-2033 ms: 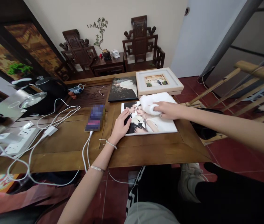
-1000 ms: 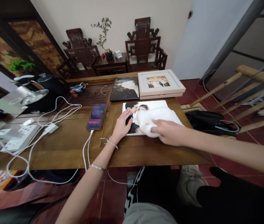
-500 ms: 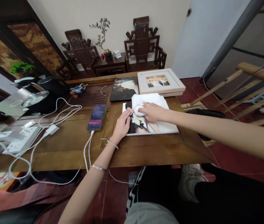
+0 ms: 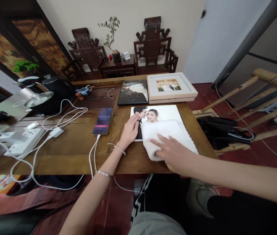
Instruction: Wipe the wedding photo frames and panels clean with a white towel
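Note:
A white-edged photo print (image 4: 169,111) of two people lies flat on the wooden table. My left hand (image 4: 129,131) rests on its left edge, fingers stretched out and holding nothing. Over the print's lower right part lies a folded, fluffy white towel (image 4: 171,129), which hides much of the picture and hangs past its near edge. My right hand (image 4: 177,152) grips this towel from the near side, fingers pressed on top and the thumb beside a fold.
Behind the print lie a dark photo print (image 4: 133,93) and a pale framed picture (image 4: 171,87). To the left are a charging phone (image 4: 102,120), white cables, a power strip (image 4: 25,142) and kettles. A bamboo rack (image 4: 246,98) stands at the right.
My right hand has drawn the towel from the print's upper middle toward me and to the right, uncovering the faces. My left hand has stayed on the left edge.

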`<control>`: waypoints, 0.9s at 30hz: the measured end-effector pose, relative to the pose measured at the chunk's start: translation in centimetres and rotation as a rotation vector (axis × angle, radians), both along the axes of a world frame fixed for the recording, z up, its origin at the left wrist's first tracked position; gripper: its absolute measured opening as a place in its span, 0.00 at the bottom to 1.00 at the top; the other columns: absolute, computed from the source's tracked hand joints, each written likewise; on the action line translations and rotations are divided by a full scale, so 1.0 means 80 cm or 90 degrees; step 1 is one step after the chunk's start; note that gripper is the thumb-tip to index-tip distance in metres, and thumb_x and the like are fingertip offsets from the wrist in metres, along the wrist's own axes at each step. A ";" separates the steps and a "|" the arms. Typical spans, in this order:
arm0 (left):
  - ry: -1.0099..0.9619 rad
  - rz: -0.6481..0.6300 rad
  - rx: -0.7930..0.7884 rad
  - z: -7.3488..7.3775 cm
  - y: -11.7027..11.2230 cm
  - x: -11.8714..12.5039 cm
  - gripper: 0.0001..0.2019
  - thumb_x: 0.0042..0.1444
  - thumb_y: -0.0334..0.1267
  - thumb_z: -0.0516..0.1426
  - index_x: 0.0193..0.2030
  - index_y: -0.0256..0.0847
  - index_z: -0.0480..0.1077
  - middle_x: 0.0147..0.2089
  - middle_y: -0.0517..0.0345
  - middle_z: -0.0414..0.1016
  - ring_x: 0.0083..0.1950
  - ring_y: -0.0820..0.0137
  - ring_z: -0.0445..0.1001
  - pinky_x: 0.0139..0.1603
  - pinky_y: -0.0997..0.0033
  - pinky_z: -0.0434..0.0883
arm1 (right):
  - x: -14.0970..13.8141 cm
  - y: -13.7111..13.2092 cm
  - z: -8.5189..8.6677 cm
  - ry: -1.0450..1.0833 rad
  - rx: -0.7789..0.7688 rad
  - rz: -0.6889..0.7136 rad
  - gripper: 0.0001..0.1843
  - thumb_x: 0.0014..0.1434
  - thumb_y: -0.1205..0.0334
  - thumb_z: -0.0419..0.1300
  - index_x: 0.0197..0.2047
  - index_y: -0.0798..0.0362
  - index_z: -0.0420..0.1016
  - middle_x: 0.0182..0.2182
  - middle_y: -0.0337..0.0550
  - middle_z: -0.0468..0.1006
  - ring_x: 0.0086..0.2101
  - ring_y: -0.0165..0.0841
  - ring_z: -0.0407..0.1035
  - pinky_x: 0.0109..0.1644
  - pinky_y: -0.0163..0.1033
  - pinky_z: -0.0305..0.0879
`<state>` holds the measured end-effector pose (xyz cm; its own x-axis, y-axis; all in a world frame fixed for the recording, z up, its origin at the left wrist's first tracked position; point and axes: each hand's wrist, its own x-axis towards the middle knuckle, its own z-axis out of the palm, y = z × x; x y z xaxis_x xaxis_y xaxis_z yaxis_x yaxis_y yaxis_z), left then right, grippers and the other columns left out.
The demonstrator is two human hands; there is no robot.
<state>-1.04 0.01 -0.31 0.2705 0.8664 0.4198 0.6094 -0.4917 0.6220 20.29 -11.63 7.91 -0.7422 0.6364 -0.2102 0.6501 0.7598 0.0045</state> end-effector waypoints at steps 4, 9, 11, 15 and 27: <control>0.001 0.002 0.008 -0.002 0.001 0.000 0.20 0.67 0.35 0.46 0.62 0.40 0.69 0.69 0.51 0.65 0.71 0.63 0.62 0.73 0.53 0.57 | 0.004 0.005 0.002 0.029 0.001 0.019 0.25 0.51 0.75 0.58 0.52 0.55 0.77 0.68 0.56 0.60 0.65 0.61 0.54 0.56 0.66 0.64; 0.016 0.000 0.019 -0.006 0.003 -0.004 0.20 0.65 0.34 0.49 0.62 0.39 0.70 0.69 0.49 0.66 0.71 0.62 0.63 0.73 0.52 0.58 | 0.001 0.056 0.011 0.054 0.032 -0.044 0.24 0.53 0.76 0.54 0.51 0.54 0.76 0.59 0.57 0.72 0.57 0.51 0.66 0.47 0.50 0.68; 0.021 -0.004 0.020 -0.006 0.004 -0.005 0.21 0.64 0.33 0.49 0.62 0.37 0.70 0.69 0.47 0.66 0.70 0.61 0.63 0.73 0.52 0.58 | -0.001 0.084 0.014 0.040 0.042 -0.080 0.23 0.54 0.75 0.53 0.51 0.54 0.76 0.51 0.60 0.76 0.50 0.49 0.70 0.41 0.46 0.67; 0.010 -0.012 0.011 -0.002 0.002 -0.003 0.20 0.66 0.35 0.49 0.62 0.39 0.69 0.69 0.48 0.66 0.71 0.60 0.63 0.73 0.51 0.57 | -0.008 0.137 0.014 0.015 0.060 -0.098 0.23 0.55 0.75 0.53 0.54 0.58 0.74 0.46 0.61 0.77 0.43 0.45 0.72 0.35 0.42 0.63; -0.181 0.098 0.065 0.016 -0.012 0.001 0.30 0.71 0.55 0.36 0.69 0.43 0.61 0.70 0.51 0.64 0.72 0.64 0.61 0.72 0.60 0.58 | -0.039 0.103 0.002 0.014 0.087 0.128 0.21 0.55 0.75 0.55 0.51 0.54 0.76 0.66 0.54 0.63 0.63 0.55 0.54 0.55 0.59 0.62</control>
